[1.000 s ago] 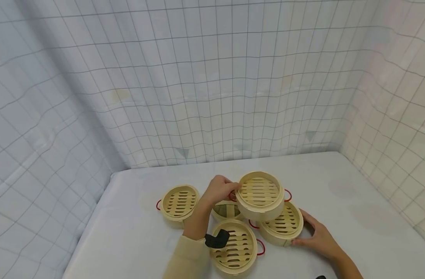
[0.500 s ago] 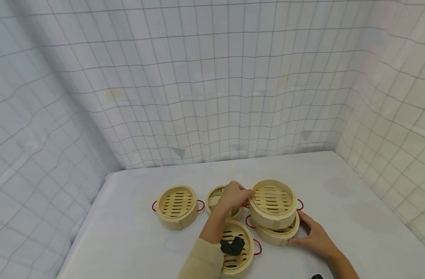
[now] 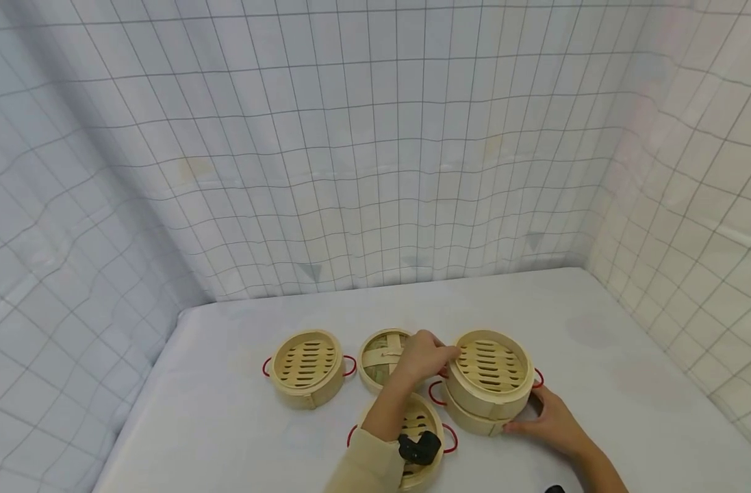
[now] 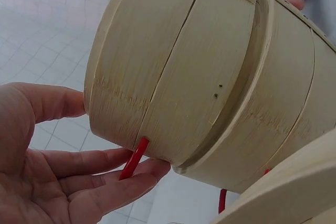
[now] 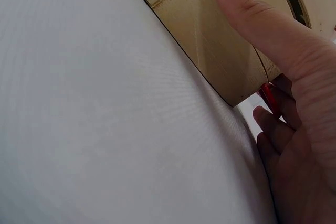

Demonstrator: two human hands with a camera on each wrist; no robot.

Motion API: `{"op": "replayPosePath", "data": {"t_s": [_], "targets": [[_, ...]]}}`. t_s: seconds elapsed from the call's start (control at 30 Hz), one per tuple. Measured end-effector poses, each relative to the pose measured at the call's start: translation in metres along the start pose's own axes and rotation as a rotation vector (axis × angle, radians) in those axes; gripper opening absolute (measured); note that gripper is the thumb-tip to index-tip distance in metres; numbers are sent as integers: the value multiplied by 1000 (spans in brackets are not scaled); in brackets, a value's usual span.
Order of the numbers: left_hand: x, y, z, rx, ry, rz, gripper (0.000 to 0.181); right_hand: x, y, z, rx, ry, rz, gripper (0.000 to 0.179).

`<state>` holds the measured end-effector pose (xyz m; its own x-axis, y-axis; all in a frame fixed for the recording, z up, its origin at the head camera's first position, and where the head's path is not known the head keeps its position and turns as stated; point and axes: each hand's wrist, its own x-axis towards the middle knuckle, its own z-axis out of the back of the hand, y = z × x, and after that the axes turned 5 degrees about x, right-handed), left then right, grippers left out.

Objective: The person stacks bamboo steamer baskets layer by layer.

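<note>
1. While my left hand (image 3: 427, 357) pinches the upper steamer basket (image 3: 491, 370) at its rim, fingers by a red handle, that basket rests on the lower steamer basket (image 3: 474, 422); I cannot tell if it is fully seated.
2. My right hand (image 3: 550, 419) grips the lower steamer basket, thumb against its wall.
3. Partly under my left forearm, 1 front basket (image 3: 428, 413) stands on the white table (image 3: 227, 397).
4. Left of the 2 stacked baskets are 1 woven lid (image 3: 376, 356) and 1 far basket (image 3: 307, 366).
</note>
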<state>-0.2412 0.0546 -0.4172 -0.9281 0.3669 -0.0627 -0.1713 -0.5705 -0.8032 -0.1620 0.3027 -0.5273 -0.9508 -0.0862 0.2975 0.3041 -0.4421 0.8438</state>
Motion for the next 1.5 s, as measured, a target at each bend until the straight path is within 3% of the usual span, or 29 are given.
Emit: {"op": "replayPosePath", "data": {"t_s": [0.37, 0.7, 1.07, 1.5], "targets": [[-5, -4, -3, 44, -28, -32, 27, 0, -4, 0, -18, 1, -51, 86], [-8, -8, -5, 42, -41, -26, 27, -1, -6, 0, -13, 7, -18, 84], [-11, -6, -7, 49, -48, -50, 29, -2, -5, -1, -20, -12, -30, 85], [-14, -8, -6, 77, -44, -35, 29, -2, -7, -1, 2, 3, -35, 88]]}}
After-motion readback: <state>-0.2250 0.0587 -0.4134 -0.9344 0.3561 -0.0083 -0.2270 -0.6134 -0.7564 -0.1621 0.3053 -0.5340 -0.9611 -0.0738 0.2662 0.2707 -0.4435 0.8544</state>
